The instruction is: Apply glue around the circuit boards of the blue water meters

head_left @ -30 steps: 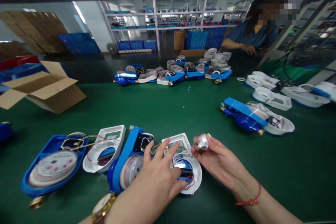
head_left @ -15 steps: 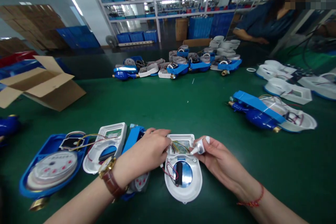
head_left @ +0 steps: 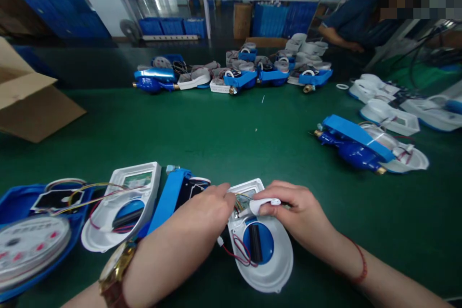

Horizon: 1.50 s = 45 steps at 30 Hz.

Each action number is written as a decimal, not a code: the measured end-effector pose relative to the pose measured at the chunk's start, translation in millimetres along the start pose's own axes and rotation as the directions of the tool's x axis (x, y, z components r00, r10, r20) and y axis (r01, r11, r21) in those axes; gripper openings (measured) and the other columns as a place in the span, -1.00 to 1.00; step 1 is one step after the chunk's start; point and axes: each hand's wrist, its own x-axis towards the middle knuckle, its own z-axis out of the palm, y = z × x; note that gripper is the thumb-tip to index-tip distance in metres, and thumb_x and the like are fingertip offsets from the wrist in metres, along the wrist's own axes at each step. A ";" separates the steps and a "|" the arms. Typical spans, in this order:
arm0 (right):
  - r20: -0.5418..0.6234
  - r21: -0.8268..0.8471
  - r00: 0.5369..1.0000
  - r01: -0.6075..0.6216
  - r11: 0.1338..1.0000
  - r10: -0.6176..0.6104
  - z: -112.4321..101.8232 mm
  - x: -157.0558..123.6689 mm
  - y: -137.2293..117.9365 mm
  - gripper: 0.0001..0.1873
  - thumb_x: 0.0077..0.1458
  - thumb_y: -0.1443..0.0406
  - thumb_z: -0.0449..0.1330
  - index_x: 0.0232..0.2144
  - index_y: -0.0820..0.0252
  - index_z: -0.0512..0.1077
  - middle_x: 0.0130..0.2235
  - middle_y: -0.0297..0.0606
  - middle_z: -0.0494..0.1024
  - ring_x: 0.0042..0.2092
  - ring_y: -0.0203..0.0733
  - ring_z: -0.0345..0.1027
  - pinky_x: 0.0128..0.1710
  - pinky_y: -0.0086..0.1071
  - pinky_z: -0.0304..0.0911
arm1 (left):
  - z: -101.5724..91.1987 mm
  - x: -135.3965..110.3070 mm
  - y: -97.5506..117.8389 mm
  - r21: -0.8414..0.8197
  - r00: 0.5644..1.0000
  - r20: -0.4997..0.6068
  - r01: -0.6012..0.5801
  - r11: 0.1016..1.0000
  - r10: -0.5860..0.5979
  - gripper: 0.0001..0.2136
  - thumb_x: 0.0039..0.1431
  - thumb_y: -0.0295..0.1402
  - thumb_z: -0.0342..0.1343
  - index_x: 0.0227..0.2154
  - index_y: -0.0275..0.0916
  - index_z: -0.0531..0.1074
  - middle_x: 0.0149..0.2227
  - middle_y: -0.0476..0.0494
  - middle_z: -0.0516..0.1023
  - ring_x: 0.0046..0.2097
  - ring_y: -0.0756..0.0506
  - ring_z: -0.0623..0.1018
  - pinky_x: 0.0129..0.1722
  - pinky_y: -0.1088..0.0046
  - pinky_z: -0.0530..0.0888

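In front of me a white plastic meter cover [head_left: 269, 274] lies open side up, with a circuit board, coloured wires and a black cylinder [head_left: 255, 243] over its round blue window. My left hand [head_left: 211, 211] is closed at the cover's upper left edge, where wires come out by the fingertips; what it pinches is hidden. My right hand [head_left: 298, 207] squeezes a small white glue tube [head_left: 265, 205], its nozzle pointing down-left at the board. Partly under my left forearm lies a blue water meter [head_left: 169, 202].
To the left are another white cover [head_left: 99, 221], wired to a blue meter body [head_left: 36, 236], and a cardboard box [head_left: 39, 106]. Meter assemblies [head_left: 241, 79] line the table's far edge. A blue meter [head_left: 355, 149] and white covers [head_left: 390, 115] lie right. A person [head_left: 357, 19] is behind.
The view has shifted, so the near-left parts sit further left. The cover has turned slightly. My right hand has tipped the tube flatter and brought its nozzle left over the board.
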 end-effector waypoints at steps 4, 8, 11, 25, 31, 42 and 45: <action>0.071 -0.250 0.957 0.289 0.924 -0.281 10.7 3.0 -1.6 -0.86 0.11 0.45 0.14 -0.35 0.19 0.49 -0.42 -0.31 0.51 -0.38 -0.30 0.36 -0.41 -0.45 0.21 | 12.7 1.7 -3.3 0.001 0.997 -0.079 -0.021 1.000 0.022 -0.66 0.15 -0.64 -0.15 -0.08 -0.27 0.36 0.04 -0.23 0.42 0.10 -0.14 0.40 0.20 0.20 0.25; 0.181 -0.359 0.924 0.381 0.852 -0.337 17.1 4.0 -2.0 -0.82 0.14 0.50 0.05 -0.34 0.23 0.42 -0.41 -0.27 0.48 -0.36 -0.26 0.30 -0.35 -0.39 0.18 | 23.1 2.8 -2.7 -0.006 0.989 -0.146 0.002 1.000 -0.003 -0.64 0.11 -0.67 -0.22 -0.18 -0.26 0.39 -0.06 -0.20 0.47 0.07 -0.14 0.42 0.19 0.17 0.25; 0.230 -0.399 0.922 0.381 0.834 -0.311 20.3 4.9 -0.1 -0.80 0.13 0.52 0.01 -0.34 0.23 0.39 -0.43 -0.27 0.44 -0.37 -0.25 0.23 -0.37 -0.37 0.13 | 19.2 0.7 1.4 0.014 0.990 -0.141 0.020 1.000 -0.018 -0.59 0.07 -0.68 -0.25 -0.14 -0.27 0.38 -0.03 -0.25 0.44 0.07 -0.19 0.42 0.17 0.10 0.28; 0.236 -0.397 0.886 0.462 0.793 -0.399 21.6 11.1 1.8 -0.79 0.12 0.55 -0.02 -0.38 0.31 0.39 -0.46 -0.23 0.39 -0.40 -0.25 0.17 -0.40 -0.35 0.08 | 15.9 -0.3 -2.3 0.189 0.982 -0.163 -0.064 0.980 0.096 -0.77 0.22 -0.51 -0.09 -0.11 -0.27 0.38 -0.01 -0.18 0.43 0.05 -0.13 0.42 0.07 0.24 0.37; 0.263 -0.407 0.878 0.477 0.779 -0.400 16.4 11.4 3.0 -0.84 0.10 0.54 0.04 -0.39 0.35 0.41 -0.47 -0.21 0.40 -0.42 -0.25 0.16 -0.41 -0.34 0.06 | 13.5 -3.4 0.6 0.206 0.987 -0.148 -0.030 0.978 0.061 -0.71 0.20 -0.27 0.09 -0.07 -0.29 0.35 -0.02 -0.19 0.40 -0.03 -0.14 0.45 -0.06 0.14 0.45; 0.249 -0.374 0.888 0.456 0.808 -0.386 8.6 7.3 0.2 -0.89 0.11 0.53 0.09 -0.38 0.35 0.41 -0.45 -0.22 0.42 -0.41 -0.29 0.17 -0.40 -0.35 0.08 | 16.7 -7.6 7.3 0.278 0.987 -0.150 -0.012 0.961 0.055 -0.68 0.14 -0.63 -0.17 -0.13 -0.32 0.38 -0.05 -0.25 0.43 -0.02 -0.17 0.46 0.07 0.18 0.33; 0.269 -0.360 0.874 0.480 0.800 -0.404 9.5 9.1 1.7 -0.91 0.09 0.52 0.11 -0.35 0.37 0.41 -0.44 -0.21 0.41 -0.40 -0.28 0.16 -0.39 -0.34 0.08 | 15.6 -10.0 7.7 0.301 0.988 -0.137 -0.021 0.953 0.065 -0.67 0.13 -0.64 -0.17 -0.09 -0.35 0.36 -0.03 -0.27 0.41 0.00 -0.18 0.44 0.08 0.18 0.32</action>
